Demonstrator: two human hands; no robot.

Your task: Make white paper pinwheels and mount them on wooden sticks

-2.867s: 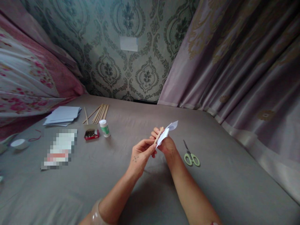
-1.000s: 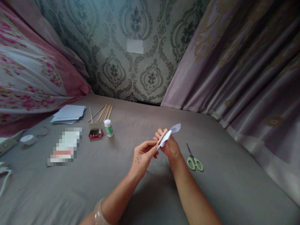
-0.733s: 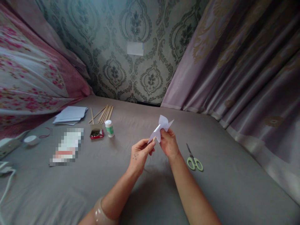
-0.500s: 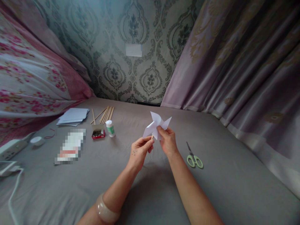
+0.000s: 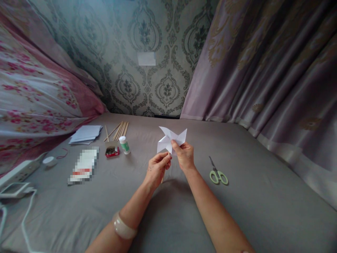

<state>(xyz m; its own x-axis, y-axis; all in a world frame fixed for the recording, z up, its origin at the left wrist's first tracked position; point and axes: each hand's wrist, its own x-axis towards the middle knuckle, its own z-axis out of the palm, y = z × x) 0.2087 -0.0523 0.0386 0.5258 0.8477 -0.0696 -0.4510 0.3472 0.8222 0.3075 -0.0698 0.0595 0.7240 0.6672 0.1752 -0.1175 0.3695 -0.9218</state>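
Note:
A white folded-paper pinwheel [image 5: 168, 137] is held up in front of me above the grey sheet. My right hand [image 5: 185, 153] is closed on it, the thumb pressed near its middle and the other fingers behind the paper. Below the pinwheel, my left hand [image 5: 157, 168] pinches a thin wooden stick [image 5: 162, 176], whose lower end pokes out under the palm. The stick's top reaches the paper's lower edge; how the two join is hidden. Green-handled scissors [image 5: 218, 174] lie to the right of my right hand.
Left of my hands stand a white-and-green bottle [image 5: 124, 145] and a red box [image 5: 112, 151] of small metal pieces. Behind them are several wooden sticks [image 5: 121, 131] and a stack of paper [image 5: 86, 134]. A power strip [image 5: 23, 172] with white cables lies far left. Curtains border the right.
The pinwheel has turned a little and shifted slightly left with my right hand. The stick's lower end now shows beneath my left hand. The view has shifted slightly.

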